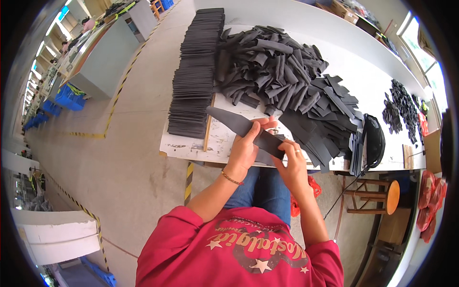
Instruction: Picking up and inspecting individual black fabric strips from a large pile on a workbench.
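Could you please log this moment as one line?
left hand: holds dark strip | right hand: grips strip's right end | white table: loose heap, neat row to its left

Left fingers (269,124) gripping, right fingers (291,145) pinching, forearms (213,195) angled forward

Your one view comes from the left of two side-by-side fisheye cameras on your head. It faces down and forward over your red shirt (229,268), with your left hand (246,146) and right hand (292,162) near its centre, worktop (184,147) beyond, floor (138,158) curving outward.
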Demonstrator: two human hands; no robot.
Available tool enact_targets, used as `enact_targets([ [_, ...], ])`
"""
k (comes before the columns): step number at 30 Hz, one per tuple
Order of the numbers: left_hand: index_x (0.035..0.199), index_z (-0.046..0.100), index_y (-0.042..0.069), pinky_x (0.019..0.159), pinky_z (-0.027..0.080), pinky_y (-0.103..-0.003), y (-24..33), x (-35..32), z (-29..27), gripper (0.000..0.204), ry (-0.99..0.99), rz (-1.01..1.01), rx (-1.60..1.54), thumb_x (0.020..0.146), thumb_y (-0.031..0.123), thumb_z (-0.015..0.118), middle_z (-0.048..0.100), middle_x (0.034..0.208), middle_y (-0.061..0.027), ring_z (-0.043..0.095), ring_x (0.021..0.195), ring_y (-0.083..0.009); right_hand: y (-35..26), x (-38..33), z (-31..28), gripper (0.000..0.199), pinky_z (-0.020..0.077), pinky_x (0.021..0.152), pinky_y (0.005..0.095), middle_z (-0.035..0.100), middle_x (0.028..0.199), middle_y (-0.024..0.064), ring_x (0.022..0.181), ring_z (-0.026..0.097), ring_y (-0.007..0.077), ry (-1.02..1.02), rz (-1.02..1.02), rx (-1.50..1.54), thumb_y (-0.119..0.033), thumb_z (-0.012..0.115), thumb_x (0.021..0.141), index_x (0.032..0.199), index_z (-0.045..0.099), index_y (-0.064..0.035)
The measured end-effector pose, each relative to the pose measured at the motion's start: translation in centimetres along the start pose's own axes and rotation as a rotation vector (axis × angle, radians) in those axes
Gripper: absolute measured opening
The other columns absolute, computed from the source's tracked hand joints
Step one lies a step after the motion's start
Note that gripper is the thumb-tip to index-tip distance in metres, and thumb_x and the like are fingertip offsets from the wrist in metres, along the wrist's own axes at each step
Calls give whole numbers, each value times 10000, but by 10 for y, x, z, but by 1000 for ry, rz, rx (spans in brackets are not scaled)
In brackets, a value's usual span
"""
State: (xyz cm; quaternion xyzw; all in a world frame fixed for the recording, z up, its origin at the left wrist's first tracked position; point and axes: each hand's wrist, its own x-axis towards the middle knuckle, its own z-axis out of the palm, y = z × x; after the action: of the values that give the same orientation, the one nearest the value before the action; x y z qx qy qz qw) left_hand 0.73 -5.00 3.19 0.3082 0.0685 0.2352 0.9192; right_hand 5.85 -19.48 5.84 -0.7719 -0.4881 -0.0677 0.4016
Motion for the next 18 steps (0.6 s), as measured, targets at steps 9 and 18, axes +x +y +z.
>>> enact_targets([
  [9,1169,592,13,1006,449,-411,-22,-10,-7,328,-16,-127,-50,1008,289,513,627,1225,-180,562,1203,-274,4,0,7,282,511,688,378,586,942,153,793,625,304,-111,136,73,-17,726,787,995,536,-11],
  [18,1149,576,-16,970,504,-403,-4,-1,12,345,88,111,-105,1005,292,517,671,1022,-142,652,996,-271,11,10,8,127,479,593,352,633,899,127,675,621,289,28,-17,149,14,717,781,840,606,-6],
])
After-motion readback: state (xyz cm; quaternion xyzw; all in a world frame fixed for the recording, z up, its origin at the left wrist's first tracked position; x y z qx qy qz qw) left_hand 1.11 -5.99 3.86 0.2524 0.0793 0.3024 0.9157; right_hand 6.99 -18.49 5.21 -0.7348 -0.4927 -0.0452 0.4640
